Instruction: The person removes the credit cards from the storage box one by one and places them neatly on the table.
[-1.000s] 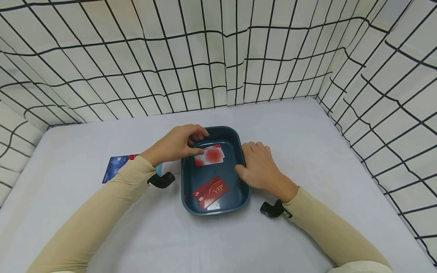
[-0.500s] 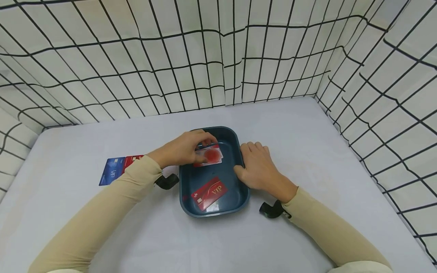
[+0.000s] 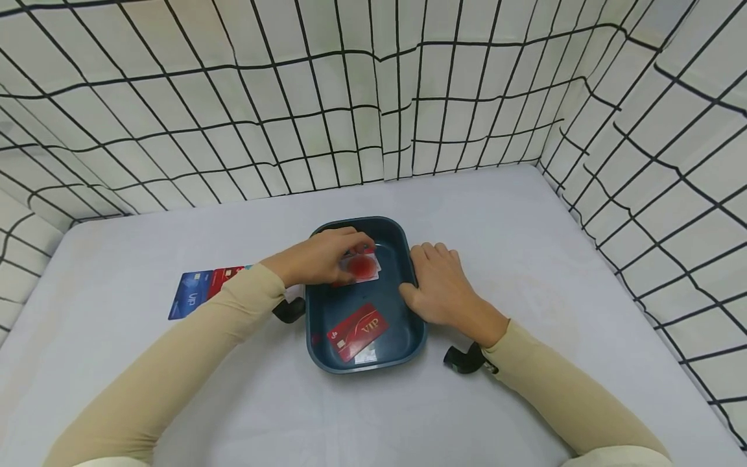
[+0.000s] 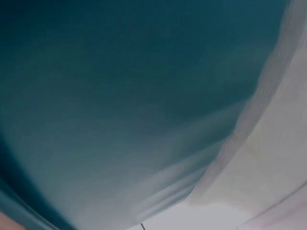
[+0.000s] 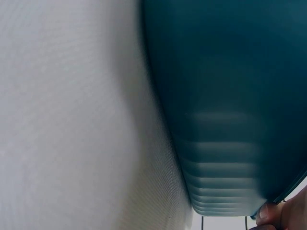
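A dark blue plastic tray (image 3: pixel 366 364) stands on the white-covered table. My right hand (image 3: pixel 441 285) grips its right rim, the thumb over the edge; part of that hand also shows at the rim in the right wrist view. My left hand (image 3: pixel 328 257) reaches over the left rim. Its curled fingers and thumb lie around white cards with a red circle (image 3: pixel 362 266). Whether they pinch these cards cannot be told. A red VIP card (image 3: pixel 357 331) lies flat in the tray's near half. The left wrist view shows mostly the tray's outer wall (image 4: pixel 144 120).
Left of the tray, a blue VIP card (image 3: pixel 190 293) and a red card (image 3: pixel 224 277) lie on the table, partly behind my left sleeve (image 3: pixel 198 350). A black wire grid (image 3: pixel 280 117) runs along the back and right sides of the white table (image 3: pixel 496 214).
My left hand has moved right and slightly down, further over the cards with the red circle. My right hand stays on the tray's rim. More of the table cards shows now.
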Demonstrator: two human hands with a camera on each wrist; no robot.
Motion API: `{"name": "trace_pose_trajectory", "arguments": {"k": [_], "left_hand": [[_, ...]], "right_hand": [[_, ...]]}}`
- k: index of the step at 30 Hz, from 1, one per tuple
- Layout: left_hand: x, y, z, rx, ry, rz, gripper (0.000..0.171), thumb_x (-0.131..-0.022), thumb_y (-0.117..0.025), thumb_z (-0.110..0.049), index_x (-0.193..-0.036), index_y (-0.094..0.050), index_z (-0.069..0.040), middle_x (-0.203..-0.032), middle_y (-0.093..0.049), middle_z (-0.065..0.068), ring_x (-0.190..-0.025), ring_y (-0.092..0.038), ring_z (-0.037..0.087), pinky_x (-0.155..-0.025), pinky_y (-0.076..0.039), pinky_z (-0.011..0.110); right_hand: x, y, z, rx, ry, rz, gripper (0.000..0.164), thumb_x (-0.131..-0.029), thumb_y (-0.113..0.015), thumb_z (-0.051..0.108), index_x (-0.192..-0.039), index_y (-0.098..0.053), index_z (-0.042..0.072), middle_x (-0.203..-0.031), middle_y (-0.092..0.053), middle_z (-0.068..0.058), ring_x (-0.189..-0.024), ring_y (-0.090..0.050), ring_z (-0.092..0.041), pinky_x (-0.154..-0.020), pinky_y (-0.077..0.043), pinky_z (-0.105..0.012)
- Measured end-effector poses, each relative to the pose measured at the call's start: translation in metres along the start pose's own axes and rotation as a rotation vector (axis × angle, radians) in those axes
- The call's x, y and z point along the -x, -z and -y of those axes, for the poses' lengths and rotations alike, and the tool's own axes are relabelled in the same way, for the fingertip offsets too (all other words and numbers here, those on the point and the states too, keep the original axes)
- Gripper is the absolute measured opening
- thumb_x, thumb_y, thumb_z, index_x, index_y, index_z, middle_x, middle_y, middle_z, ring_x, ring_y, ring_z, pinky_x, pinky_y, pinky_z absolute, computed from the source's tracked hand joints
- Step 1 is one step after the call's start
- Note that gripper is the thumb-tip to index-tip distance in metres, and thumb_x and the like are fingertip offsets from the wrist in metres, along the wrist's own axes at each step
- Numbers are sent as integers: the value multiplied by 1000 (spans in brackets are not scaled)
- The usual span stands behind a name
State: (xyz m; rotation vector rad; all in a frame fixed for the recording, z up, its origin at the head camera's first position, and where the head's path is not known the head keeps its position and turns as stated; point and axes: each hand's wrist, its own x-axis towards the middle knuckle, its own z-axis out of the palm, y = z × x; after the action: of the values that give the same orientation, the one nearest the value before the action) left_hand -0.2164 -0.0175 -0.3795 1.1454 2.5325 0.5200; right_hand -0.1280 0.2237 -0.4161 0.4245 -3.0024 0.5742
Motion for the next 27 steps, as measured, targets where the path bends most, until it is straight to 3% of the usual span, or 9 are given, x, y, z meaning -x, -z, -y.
{"name": "trace_pose_trajectory", "arguments": {"k": [7, 12, 27], "left_hand": [[-4, 2, 3, 21, 11, 70, 63, -85, -83, -13, -143, -56, -14, -132, -64, 11, -121, -64, 28, -92, -63, 40], [-6, 2, 1, -31, 28, 124, 67, -85, -83, -13, -145, -55, -19, -129, -63, 9, -117, -63, 26, -85, -64, 36], [-9, 3, -3, -37, 97, 170, 64, -85, -82, -7, -142, -56, -18, -131, -62, 12, -114, -62, 28, -76, -63, 30]], "right_hand": [[0, 0, -1, -7, 4, -5, 25, -87, -56, 30, -99, -54, 9, -86, -50, -6, -84, -42, -25, -74, -29, -37], [1, -1, -3, -10, 9, -10, 24, -87, -56, 30, -98, -53, 9, -85, -49, -6, -83, -41, -25, -74, -29, -37], [0, 0, 0, -3, 1, 1, 26, -87, -55, 30, -100, -54, 8, -86, -50, -6, -85, -42, -25, -74, -29, -37]]}}
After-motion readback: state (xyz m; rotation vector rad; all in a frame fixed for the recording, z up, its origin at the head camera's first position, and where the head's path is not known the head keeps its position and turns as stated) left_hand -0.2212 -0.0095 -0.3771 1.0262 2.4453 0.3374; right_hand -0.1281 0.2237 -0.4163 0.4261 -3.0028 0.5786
